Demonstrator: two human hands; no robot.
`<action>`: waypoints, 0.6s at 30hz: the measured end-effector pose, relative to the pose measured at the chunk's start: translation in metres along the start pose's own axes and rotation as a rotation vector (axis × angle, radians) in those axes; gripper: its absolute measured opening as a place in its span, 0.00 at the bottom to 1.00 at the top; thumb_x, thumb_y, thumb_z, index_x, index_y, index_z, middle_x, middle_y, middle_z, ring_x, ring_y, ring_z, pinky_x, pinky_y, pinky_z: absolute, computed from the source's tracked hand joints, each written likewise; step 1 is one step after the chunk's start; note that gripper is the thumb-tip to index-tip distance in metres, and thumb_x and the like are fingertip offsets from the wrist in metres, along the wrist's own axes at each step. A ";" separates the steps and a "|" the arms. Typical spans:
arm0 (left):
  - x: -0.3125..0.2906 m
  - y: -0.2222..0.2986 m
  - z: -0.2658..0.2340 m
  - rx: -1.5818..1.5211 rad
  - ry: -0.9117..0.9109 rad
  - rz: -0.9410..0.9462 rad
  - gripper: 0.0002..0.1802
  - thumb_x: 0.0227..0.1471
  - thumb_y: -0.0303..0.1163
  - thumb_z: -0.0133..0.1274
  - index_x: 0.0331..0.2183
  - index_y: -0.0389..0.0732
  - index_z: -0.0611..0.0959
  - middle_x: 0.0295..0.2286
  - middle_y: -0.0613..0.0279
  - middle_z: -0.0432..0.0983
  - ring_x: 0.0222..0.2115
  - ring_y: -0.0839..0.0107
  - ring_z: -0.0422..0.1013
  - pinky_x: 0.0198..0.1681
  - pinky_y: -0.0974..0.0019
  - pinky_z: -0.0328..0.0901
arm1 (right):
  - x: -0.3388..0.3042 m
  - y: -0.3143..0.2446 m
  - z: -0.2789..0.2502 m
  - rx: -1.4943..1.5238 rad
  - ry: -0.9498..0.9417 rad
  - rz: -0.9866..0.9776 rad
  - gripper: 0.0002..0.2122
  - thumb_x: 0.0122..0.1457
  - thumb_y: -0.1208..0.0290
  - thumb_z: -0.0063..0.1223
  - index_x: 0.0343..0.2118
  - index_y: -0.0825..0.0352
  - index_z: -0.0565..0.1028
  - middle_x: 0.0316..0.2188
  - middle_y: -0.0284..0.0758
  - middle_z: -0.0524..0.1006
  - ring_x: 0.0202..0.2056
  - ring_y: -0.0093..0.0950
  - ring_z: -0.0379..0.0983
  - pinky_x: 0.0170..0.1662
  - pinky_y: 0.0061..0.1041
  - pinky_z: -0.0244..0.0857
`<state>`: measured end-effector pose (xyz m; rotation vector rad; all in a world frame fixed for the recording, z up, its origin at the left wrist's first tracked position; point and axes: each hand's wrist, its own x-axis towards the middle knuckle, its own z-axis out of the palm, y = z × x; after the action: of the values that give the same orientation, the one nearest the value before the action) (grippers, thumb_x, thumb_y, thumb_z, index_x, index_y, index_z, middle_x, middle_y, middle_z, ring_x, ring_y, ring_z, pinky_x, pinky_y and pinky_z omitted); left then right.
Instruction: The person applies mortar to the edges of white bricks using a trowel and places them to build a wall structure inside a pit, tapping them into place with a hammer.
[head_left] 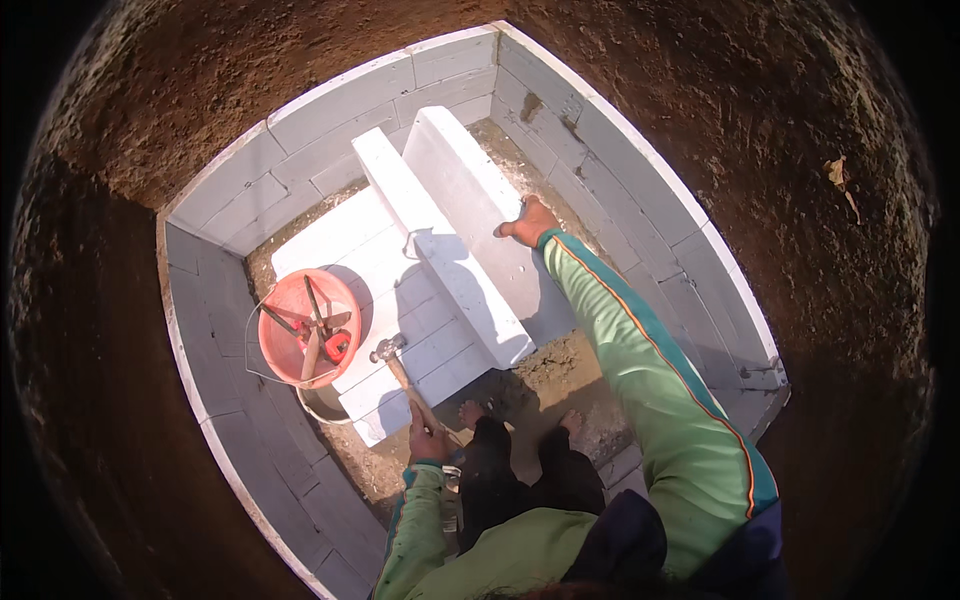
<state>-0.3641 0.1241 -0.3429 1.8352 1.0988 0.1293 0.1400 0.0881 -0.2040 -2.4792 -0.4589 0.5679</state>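
My left hand (427,442) is wrapped round the wooden handle of a hammer (402,375), whose metal head points away from me over the stacked blocks. Farther out to the right, my right hand (528,222) grips the edge of a large white block (475,215), thumb on its broad face and some fingers hidden. That block stands on its side. Just left of it, another long white block (440,250) stands on edge. Several white blocks (330,240) lie together beneath and left of these two, partly in my shadow.
An orange bucket (290,372) with a wire handle holds several tools, including a red one; another container (326,404) shows under it. Grey block walls (620,190) enclose the pit, with brown earth (800,150) outside. My bare feet stand on damp ground (515,395).
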 end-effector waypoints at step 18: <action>-0.124 0.128 0.266 -0.662 -1.183 -0.835 0.49 0.57 0.67 0.45 0.66 0.41 0.58 0.63 0.51 0.57 0.63 0.52 0.55 0.64 0.43 0.50 | -0.467 0.218 -0.113 -0.050 0.145 0.767 0.40 0.38 0.58 0.70 0.54 0.72 0.66 0.49 0.51 0.75 0.49 0.48 0.74 0.53 0.40 0.69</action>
<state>-0.2214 -0.1622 -0.3438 0.5177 0.6964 -0.8694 -0.1594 -0.3351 -0.1063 -2.6727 0.5728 0.6523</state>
